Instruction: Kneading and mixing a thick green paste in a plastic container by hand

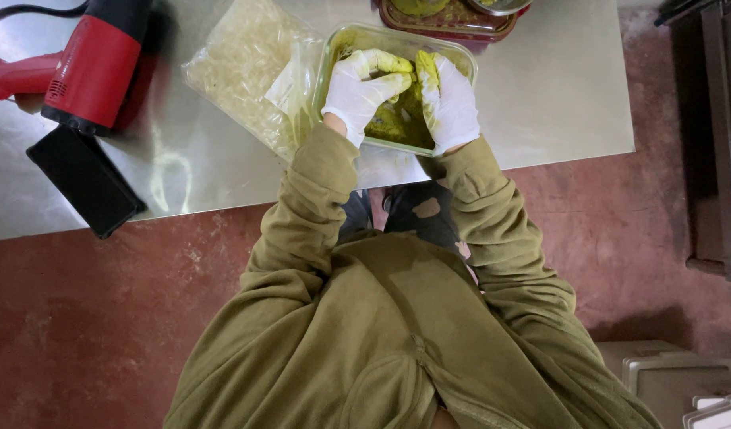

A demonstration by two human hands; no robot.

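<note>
Two hands: both in white gloves, smeared yellow-green, working inside one tub.
Left hand: fingers curled shut around a lump of green paste, knuckles up, wrist over the tub's near rim.
Right hand: fingers bent and pressed against the same paste from the right; it touches the left hand's fingertips at the far side.
Tub: clear, rectangular, rounded corners, walls coated green; it stands on the counter near the near edge, straight ahead of the person.
Paste: heaped in the tub's middle, between the two palms.
Counter: bare steel, reflective.
Bag: clear plastic, filled with pale shreds, lying just left of the tub and touching it.
Heat gun: red and black, at far left, cable running off the far edge.
Phone: black slab, near the heat gun, by the counter's near edge.
Tray: dark red, far side, behind the tub, partly cut off.
Sleeves: olive, both reaching over the counter edge.
Floor: reddish, worn.
</note>
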